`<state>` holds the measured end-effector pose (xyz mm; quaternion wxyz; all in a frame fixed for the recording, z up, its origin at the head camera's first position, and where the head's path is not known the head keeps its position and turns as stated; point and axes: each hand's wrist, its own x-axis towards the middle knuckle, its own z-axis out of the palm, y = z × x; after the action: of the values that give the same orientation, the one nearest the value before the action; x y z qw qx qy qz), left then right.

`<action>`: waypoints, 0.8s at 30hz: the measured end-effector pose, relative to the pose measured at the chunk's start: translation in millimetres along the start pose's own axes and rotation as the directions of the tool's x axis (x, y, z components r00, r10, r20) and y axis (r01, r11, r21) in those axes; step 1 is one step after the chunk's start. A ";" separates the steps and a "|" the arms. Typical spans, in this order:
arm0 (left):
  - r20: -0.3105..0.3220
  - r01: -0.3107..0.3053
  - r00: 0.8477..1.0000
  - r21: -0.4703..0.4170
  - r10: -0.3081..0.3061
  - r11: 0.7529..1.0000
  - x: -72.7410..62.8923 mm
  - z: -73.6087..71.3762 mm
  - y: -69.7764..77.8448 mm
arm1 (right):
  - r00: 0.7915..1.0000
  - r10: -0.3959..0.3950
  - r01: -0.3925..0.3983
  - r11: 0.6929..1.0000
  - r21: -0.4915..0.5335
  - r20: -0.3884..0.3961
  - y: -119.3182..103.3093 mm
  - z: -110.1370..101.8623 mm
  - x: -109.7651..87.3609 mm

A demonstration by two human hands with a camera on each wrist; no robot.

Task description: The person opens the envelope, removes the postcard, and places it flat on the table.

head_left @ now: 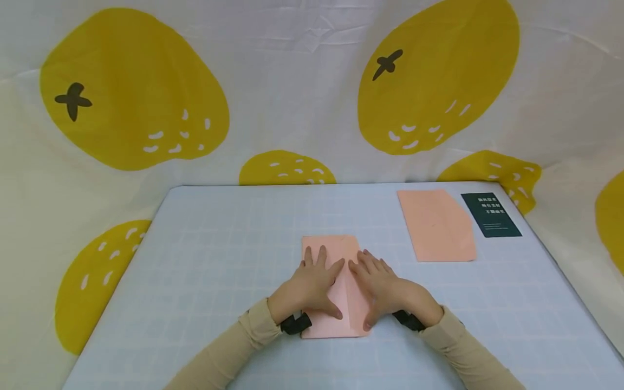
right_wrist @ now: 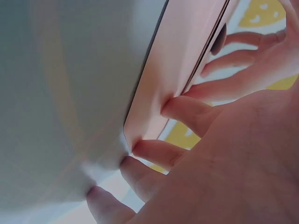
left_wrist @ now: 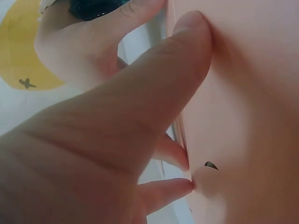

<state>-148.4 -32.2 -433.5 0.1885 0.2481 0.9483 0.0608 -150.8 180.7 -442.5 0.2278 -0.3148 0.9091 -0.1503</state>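
Observation:
A pink piece of folded paper or card [head_left: 324,327] lies on the table in the head view, with a lengthwise line down its middle. My left hand [head_left: 312,284] rests on its left part, fingers spread and thumb stretched toward the line. On the right part, my right hand [head_left: 385,287] presses with straight fingers, its thumb near the lower right edge. In the left wrist view the pink surface [left_wrist: 271,102] shows a small dark-edged notch beside the fingertips. The right wrist view shows a raised-looking pink flap [right_wrist: 163,60] under some right fingertips, while others touch the table.
Toward the back right of the white table [head_left: 219,244] lies another pink piece [head_left: 439,227] with a slanted corner. Next to it is a dark green card [head_left: 491,215] with white print. A white cloth [head_left: 292,65] with yellow fruit shapes hangs behind the table.

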 end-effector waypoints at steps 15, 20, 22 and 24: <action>-0.106 -0.069 0.991 0.090 0.079 0.994 6.5 11.0 -0.3 | 1.000 0.006 -0.006 1.000 0.025 -0.008 0.1 2.3 -5.2; -0.110 -0.049 0.992 0.069 0.056 0.996 6.1 12.9 -2.4 | 1.000 0.000 0.000 1.000 0.023 -0.006 0.0 2.0 -2.1; -0.109 -0.047 0.993 0.057 0.053 0.997 5.5 12.9 -3.2 | 1.000 0.003 -0.003 1.000 0.020 -0.004 -0.2 1.6 -0.9; -0.112 -0.049 0.992 0.045 0.054 0.998 5.0 13.1 -3.3 | 1.000 0.004 -0.004 1.000 0.014 -0.004 0.0 1.4 0.2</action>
<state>-148.8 -32.3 -447.9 0.1278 0.2726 0.9517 0.0597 -150.2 180.4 -443.7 0.2285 -0.3112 0.9091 -0.1566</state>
